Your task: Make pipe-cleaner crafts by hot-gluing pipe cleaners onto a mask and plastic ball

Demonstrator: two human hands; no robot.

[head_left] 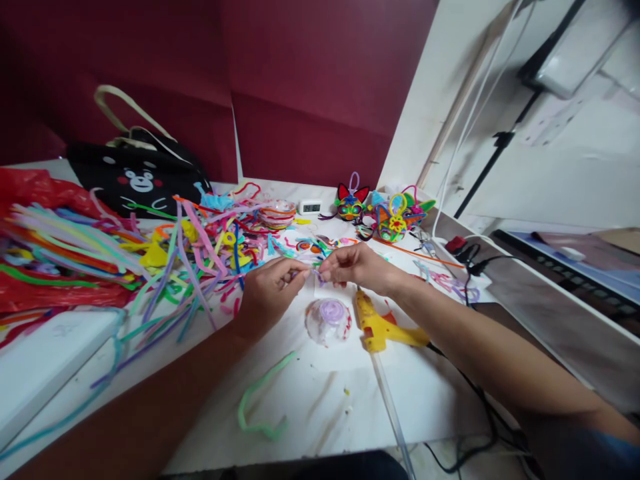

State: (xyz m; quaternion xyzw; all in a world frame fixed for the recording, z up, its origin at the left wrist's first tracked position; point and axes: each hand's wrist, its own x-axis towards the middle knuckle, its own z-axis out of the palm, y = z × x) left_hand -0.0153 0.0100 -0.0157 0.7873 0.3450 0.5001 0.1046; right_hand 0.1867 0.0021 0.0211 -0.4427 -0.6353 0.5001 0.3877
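From my head camera, my left hand (273, 290) and my right hand (357, 267) meet over the middle of the white table (330, 407). The thumb and fingertips of each are pinched closed on opposite ends of a short purple pipe cleaner (315, 272), held just above the tabletop. Just below it sits a small clear dome (329, 321) with a purple coil inside, close to my left hand. A yellow glue gun (383, 328) lies just beside the dome, under my right wrist, with a clear glue stick (393, 407) running from it toward the near edge. A bent green pipe cleaner (263, 400) lies alone nearer to me. To my left a big heap of pipe cleaners (100, 253) crowds that side, spilling over a red plastic bag (40, 193) and a white board (45, 360), and a black bag with a bear face (137, 180) stands behind it. Beyond my hands are stacked bowls (277, 213), a small digital clock (311, 207) and two colourful masks (350, 203) (397, 220) against the red wall. Black cables (470, 267) lie at the table's right edge. The barest stretch is the near part of the table between my forearms.
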